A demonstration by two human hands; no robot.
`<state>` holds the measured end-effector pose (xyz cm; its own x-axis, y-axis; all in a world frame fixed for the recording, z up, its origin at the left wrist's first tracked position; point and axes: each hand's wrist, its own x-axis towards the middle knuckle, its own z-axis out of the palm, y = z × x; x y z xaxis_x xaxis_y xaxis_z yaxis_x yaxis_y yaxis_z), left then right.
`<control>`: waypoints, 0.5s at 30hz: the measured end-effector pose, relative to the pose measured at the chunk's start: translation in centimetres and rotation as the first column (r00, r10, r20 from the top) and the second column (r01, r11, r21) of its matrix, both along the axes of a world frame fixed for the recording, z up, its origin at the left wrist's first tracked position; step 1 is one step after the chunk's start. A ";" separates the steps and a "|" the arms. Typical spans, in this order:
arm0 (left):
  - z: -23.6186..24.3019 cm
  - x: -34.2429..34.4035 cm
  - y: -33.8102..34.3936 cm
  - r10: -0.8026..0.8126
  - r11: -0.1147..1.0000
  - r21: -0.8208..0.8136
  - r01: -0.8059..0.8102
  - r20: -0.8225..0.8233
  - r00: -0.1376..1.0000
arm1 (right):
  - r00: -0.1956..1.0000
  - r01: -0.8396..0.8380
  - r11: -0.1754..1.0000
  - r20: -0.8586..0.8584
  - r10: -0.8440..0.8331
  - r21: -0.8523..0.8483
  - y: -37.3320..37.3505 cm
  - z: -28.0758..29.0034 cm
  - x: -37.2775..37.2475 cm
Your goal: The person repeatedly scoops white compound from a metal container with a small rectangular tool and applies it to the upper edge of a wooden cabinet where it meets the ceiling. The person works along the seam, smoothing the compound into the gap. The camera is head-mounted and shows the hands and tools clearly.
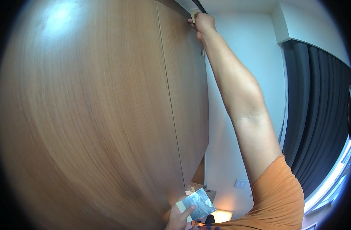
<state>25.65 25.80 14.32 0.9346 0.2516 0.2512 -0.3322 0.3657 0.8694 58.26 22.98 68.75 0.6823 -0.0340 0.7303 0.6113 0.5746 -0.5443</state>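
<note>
My right arm stretches high up along the wooden cabinet (pixel 106 115). At the cabinet's upper far corner, my right hand (pixel 204 23) is closed around a small pale yellow flat piece (pixel 194 15), whose kind I cannot make out. Low in the view, my left hand (pixel 177 219) grips a flat rectangular packet (pixel 199 204), silvery and shiny with a cream strip along one end. The left thumb lies across its face; the other fingers are mostly hidden behind it.
A thin vertical seam (pixel 168 88) divides the cabinet's panels. Beyond it stands a white wall (pixel 237 153) with a socket plate (pixel 240 183). Dark curtains (pixel 313 111) hang at the right beside a bright window (pixel 329 188). A lit lamp (pixel 222 216) glows below.
</note>
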 end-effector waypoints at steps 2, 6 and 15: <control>0.0 -0.1 -0.3 -0.005 1.000 0.014 0.005 0.003 1.000 | 0.989 0.101 0.995 -0.108 -0.098 0.024 0.4 0.3 -0.1; -0.3 -0.8 -0.7 -0.001 0.989 -0.146 0.006 0.031 1.000 | 0.991 0.126 0.980 -0.056 -0.119 0.152 1.6 0.5 -0.8; -0.2 -1.0 -0.3 0.034 0.999 -0.036 -0.033 0.020 0.999 | 0.992 0.075 0.980 0.087 -0.092 0.182 0.4 -0.9 1.3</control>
<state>24.60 25.52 14.11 0.9201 0.2921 0.2610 -0.3629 0.3851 0.8485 59.52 23.39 67.83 0.5998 -0.2231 0.7684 0.7050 0.6015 -0.3758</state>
